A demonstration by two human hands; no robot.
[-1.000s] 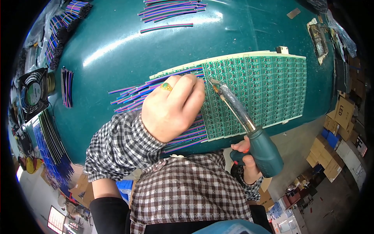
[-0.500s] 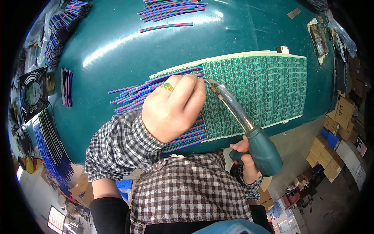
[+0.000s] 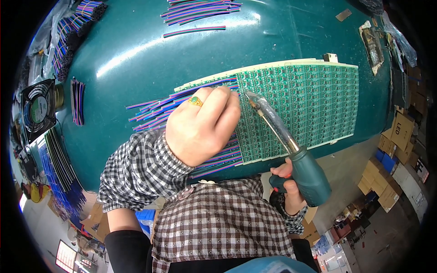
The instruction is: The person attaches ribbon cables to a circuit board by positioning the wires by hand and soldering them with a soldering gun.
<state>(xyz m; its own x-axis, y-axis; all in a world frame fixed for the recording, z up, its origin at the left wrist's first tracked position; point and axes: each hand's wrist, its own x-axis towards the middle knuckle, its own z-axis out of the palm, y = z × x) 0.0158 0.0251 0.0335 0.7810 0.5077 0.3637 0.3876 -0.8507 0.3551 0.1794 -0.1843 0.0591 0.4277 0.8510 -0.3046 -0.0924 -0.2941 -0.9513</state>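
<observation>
A green panel of many small circuit boards (image 3: 300,100) lies on the table, with multicoloured ribbon wires (image 3: 152,113) along its left edge. My left hand (image 3: 202,127), with a green-stoned ring, rests over these wires. Its fingers are closed in a pinch at the panel's edge, apparently on a wire whose end they hide. In my right hand (image 3: 293,193) is a dark green soldering gun (image 3: 309,177), gripped by its handle below the panel's near edge. Its long metal barrel slants up and left, and the tip hovers just right of my left fingertips, over the panel.
More wires (image 3: 200,11) lie at the far side of the green table (image 3: 127,86). Wire bundles (image 3: 68,36) and a black fan (image 3: 40,109) stand at the left. A worn metal holder (image 3: 371,48) sits at the far right. Cardboard boxes (image 3: 380,182) are on the floor at right.
The soldering gun has shifted slightly to the right, its tip drawing a little away from my left fingertips. My left hand has hardly moved.
</observation>
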